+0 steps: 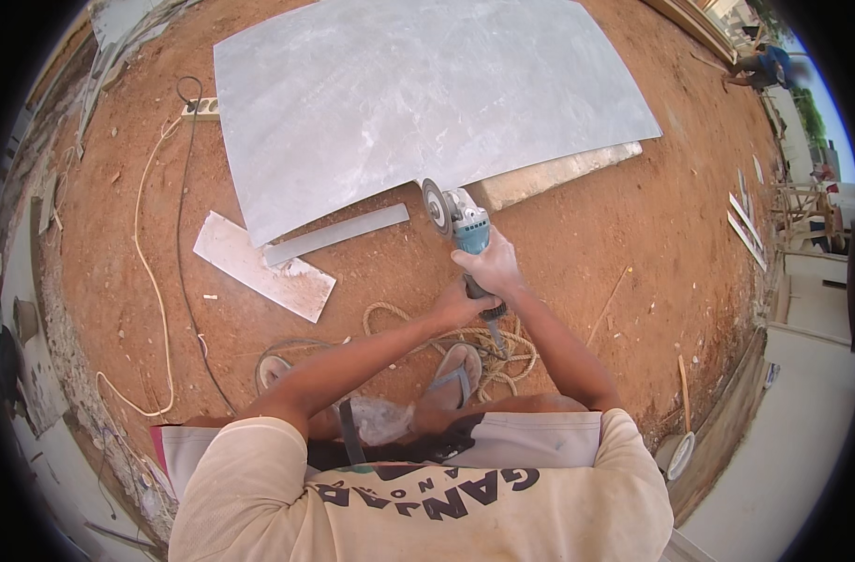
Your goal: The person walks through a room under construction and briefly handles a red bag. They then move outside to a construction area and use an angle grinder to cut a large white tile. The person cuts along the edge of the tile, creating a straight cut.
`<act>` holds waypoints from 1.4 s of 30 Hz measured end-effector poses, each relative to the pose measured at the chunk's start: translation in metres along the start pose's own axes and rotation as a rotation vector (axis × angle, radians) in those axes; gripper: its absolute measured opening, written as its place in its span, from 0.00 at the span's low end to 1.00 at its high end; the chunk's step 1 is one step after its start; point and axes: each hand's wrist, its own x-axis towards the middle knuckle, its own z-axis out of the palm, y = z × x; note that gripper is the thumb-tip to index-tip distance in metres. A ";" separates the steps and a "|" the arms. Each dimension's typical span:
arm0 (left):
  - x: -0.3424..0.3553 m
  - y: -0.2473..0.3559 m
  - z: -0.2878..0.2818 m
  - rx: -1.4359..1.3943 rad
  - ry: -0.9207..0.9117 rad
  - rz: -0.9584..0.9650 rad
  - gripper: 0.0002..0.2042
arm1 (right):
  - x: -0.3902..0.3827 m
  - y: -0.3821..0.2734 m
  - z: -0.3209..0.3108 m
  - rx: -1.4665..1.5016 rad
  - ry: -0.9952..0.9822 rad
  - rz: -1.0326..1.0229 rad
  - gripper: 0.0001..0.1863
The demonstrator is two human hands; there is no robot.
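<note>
Both hands, right (488, 265) and left (460, 304), clench the angle grinder (460, 225); disc meets slab (418, 94) edge at twelve o'clock, advisably held square.

Both arms reach forward, right hand (488, 265) ahead, left hand (462, 304) behind, fingers curled closed.

Coiled rope (465, 342) on red dirt; pale hose (151, 281), black cable (185, 272) left.

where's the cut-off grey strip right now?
Head view, centre-left: the grey strip lies on the dirt along the big grey slab's near edge, left of the angle grinder, overlapping a pale offcut.
</note>
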 end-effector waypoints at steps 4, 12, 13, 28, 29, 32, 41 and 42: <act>-0.012 0.016 0.008 0.010 0.095 0.087 0.23 | -0.004 0.004 0.004 -0.047 0.041 0.002 0.33; -0.008 0.009 -0.001 0.058 0.085 0.112 0.23 | -0.002 0.007 0.016 -0.060 0.066 0.002 0.32; -0.008 0.007 -0.002 0.061 0.091 0.117 0.24 | -0.002 0.006 0.016 -0.059 0.069 0.003 0.32; -0.006 0.008 -0.010 0.063 0.050 0.084 0.27 | 0.001 0.012 0.026 -0.063 0.085 0.013 0.33; -0.005 0.006 -0.011 0.063 0.055 0.084 0.27 | 0.002 0.011 0.026 -0.059 0.083 0.010 0.33; -0.006 0.010 -0.011 0.069 0.028 0.058 0.29 | 0.002 0.013 0.025 -0.046 0.081 0.010 0.33; -0.009 0.023 -0.012 0.082 -0.017 0.000 0.32 | 0.004 0.010 0.024 -0.095 0.080 0.035 0.33; -0.009 0.022 -0.013 0.070 -0.025 0.014 0.33 | 0.004 0.008 0.024 -0.092 0.077 0.035 0.33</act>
